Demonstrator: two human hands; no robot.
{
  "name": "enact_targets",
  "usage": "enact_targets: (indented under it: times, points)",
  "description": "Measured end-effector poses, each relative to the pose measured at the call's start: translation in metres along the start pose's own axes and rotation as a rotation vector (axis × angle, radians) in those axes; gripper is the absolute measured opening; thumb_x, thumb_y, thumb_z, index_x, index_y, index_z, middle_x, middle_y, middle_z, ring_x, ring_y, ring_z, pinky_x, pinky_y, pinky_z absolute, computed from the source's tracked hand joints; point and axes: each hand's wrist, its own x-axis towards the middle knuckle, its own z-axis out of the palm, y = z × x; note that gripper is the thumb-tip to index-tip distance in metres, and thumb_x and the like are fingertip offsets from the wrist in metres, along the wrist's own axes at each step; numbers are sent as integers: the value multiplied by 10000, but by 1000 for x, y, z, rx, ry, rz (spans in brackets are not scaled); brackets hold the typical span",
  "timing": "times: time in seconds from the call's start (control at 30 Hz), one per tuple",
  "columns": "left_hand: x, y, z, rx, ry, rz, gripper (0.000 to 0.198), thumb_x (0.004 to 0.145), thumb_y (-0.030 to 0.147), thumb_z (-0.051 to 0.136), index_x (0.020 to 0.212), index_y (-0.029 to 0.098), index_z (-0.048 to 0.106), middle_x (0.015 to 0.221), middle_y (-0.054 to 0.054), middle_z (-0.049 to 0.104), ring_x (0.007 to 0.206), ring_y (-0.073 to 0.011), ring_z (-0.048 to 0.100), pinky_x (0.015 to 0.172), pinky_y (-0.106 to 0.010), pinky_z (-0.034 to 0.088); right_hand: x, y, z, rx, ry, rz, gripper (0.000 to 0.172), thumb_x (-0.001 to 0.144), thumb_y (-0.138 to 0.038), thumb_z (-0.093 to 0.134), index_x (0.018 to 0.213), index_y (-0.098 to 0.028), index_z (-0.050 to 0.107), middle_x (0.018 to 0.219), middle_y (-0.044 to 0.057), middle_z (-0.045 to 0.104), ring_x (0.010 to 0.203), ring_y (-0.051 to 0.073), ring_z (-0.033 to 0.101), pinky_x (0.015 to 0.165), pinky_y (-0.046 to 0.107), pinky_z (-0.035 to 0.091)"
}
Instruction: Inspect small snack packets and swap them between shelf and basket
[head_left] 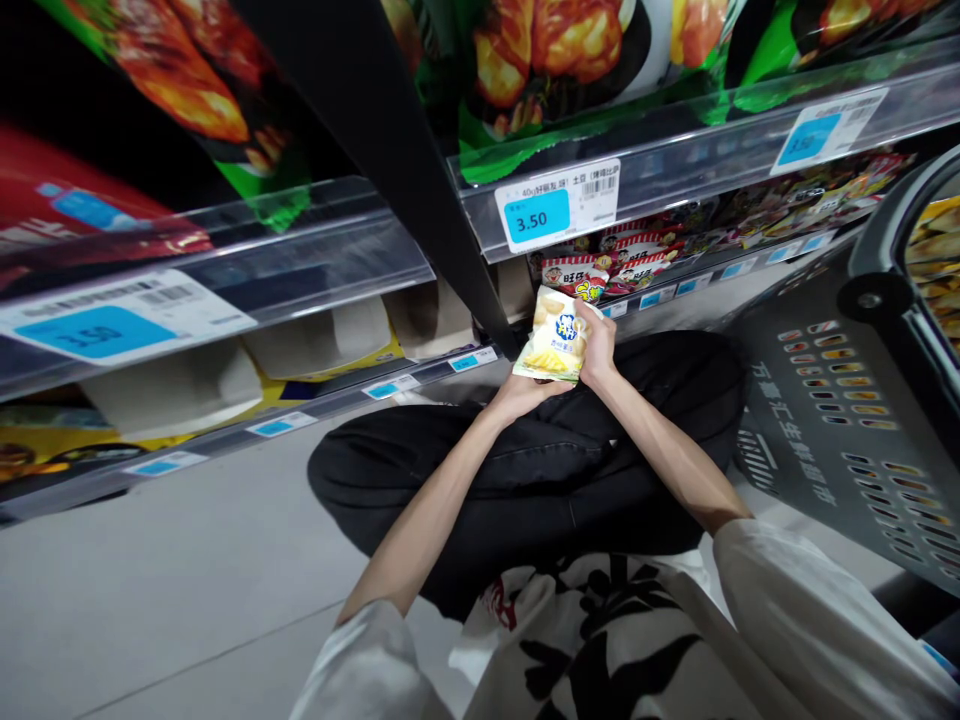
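Observation:
A small white and yellow snack bag (553, 338) with a blue logo is held tilted between both my hands, above my crossed legs and close to the lower shelf. My left hand (523, 394) grips its bottom edge from below, and most of those fingers are hidden behind the bag. The right-hand edge is pinched in my right hand (598, 345), with the thumb on the front. Just beyond the bag, red and white snack packets (577, 272) sit on the bottom shelf.
A grey shopping basket (825, 400) with slotted sides stands at my right. A dark shelf post (390, 130) slants down towards the bag. Overhead, a shelf edge with a price label (559, 205) carries green snack bags (555, 60). White cartons (172, 390) line the lower shelf at left.

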Motion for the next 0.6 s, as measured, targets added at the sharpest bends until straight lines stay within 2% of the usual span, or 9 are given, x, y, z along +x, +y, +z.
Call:
enact_targets:
  times: [0.17,0.33,0.6]
  points:
    - [1,-3,-2,40,14,21,773,608,268,923,1312,189,615,1404,-125,645,1304,-286,610,1174,-455,437,0,0,1,23,-9,7,312,628,-409,864,709,-193,654,660,-8,724,795,243,753,813,374,629]
    - [0,2,3,-17,-11,-7,771,607,290,932,1304,192,618,1400,-128,647,1277,-285,632,1167,-446,457,0,0,1,53,-11,32,284,633,-370,853,749,-182,675,683,-2,737,802,246,756,826,379,627]
    - [-3,7,6,-35,-57,-71,955,538,278,967,1397,200,558,1434,-124,624,1333,-322,589,1203,-487,419,1,1,1,72,-19,60,250,665,-355,831,772,-183,686,693,-5,746,792,244,758,825,377,626]
